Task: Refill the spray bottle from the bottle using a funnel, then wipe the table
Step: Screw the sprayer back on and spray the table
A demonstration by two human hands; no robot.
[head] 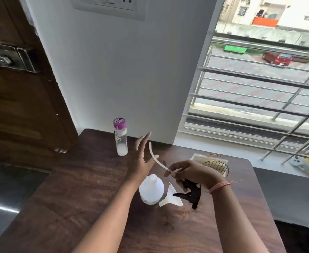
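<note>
A white spray bottle body [151, 189] stands uncapped on the dark wooden table [73, 198]. My right hand [192, 172] grips its black trigger head [190, 193], lifted off, with the clear dip tube [156, 158] curving up and left. My left hand [142, 157] hovers open, fingers spread, between the spray bottle and a clear bottle with a purple cap [120, 136] near the wall. A white funnel [171, 198] lies on its side just right of the spray bottle.
A gold wire holder with pale napkins [214, 164] stands at the table's back right. A white wall rises behind the table, a wooden door to the left. A barred window and a sill with small items [303, 166] are on the right.
</note>
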